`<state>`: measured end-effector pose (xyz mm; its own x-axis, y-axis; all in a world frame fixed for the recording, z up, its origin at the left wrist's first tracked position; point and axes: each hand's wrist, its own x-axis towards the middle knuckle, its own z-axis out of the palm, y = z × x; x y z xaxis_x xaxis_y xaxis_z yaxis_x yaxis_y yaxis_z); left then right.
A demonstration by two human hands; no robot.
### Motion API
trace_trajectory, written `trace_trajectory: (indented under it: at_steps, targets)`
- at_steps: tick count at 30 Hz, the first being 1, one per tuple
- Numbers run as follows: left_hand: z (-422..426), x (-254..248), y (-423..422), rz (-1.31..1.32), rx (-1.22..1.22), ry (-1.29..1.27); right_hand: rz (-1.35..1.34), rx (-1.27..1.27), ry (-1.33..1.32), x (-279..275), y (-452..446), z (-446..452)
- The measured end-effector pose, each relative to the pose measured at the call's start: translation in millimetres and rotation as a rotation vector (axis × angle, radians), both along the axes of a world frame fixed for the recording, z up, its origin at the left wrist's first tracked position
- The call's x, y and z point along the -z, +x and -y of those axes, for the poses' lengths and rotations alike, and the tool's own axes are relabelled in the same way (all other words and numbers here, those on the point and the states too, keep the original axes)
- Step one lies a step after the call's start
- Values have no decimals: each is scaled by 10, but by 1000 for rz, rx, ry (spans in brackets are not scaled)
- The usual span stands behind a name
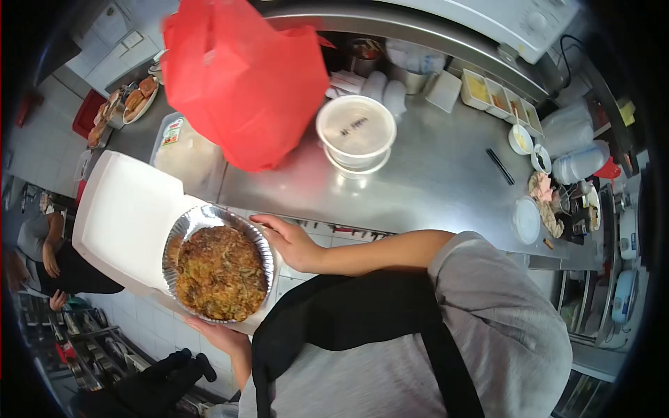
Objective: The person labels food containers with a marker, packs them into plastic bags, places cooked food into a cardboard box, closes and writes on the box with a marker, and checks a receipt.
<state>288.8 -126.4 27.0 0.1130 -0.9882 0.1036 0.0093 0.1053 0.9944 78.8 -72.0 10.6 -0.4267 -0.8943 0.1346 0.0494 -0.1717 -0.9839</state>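
In the head view, the person holds an open white box (129, 212) in both hands, out in front of the apron and just off the near edge of the steel table (432, 188). The right hand (296, 247) grips the box's side nearest the table, its fingers close to the foil pan (171, 268). The left hand (219, 336) supports the opposite side from below, partly hidden by the box. The round foil pan sits inside the box, filled with browned, uneven food (219, 272); the lid lies folded back toward the left of the view.

On the table, a red bag (244, 90) bulges upward, its edges blurred. To its left lies a clear container with a label (185, 150), partly covered by the bag. To its right, two round tubs (355, 129) are stacked, the upper one lidded and marked with dark writing too small to read. A black pen (500, 166) lies farther right, near small bowls (520, 139), a row of white food trays (498, 99) and a crumpled cloth (547, 202). A plate of browned pieces (141, 101) is at the far left end.

At the left edge, another person (52, 251) in a dark apron stands apart; dark-clad legs (157, 380) show below.
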Motion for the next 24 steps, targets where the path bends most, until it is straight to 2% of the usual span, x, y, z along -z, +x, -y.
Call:
trace_trajectory:
  at_steps: [1, 2, 4, 6, 8, 10, 12, 13, 15, 18, 20, 24]
  targets:
    - [-285, 74, -40, -8, 0, -2, 6, 9, 1, 42, -69, -340]
    - [-58, -125, 115, 104, 29, 8, 36, 31, -1, -147, 65, -207]
    - [-418, 10, 110, 292, 65, -14, 20, 127, -93, -106, 18, -705]
    - [-431, -247, 127, 65, 217, 34, -38, 203, -75, -351, 138, -923]
    - [-572, -606, -34, -206, 253, 181, -30, 268, -41, -557, 240, -1129]
    - [-382, -632, 26, -331, 459, 314, 30, 320, 24, -894, 304, -1256]
    - [-257, -403, 76, -302, 568, 308, -31, 426, 57, -1046, 376, -1463]
    - [-234, -380, 81, -285, 615, 296, 35, 473, 56, -1043, 425, -1547]
    - [-502, -646, -127, -250, 681, 257, 190, 554, 41, -924, 512, -1811]
    - [-1051, -677, -566, -173, 855, 301, 369, 671, -25, -657, 409, -2497]
    - [-1277, -669, -984, -220, 969, 305, 442, 768, -40, -541, 247, -2779]
    - [-1218, -174, -1808, -191, 1114, 400, 459, 936, -51, -182, -91, -2943]
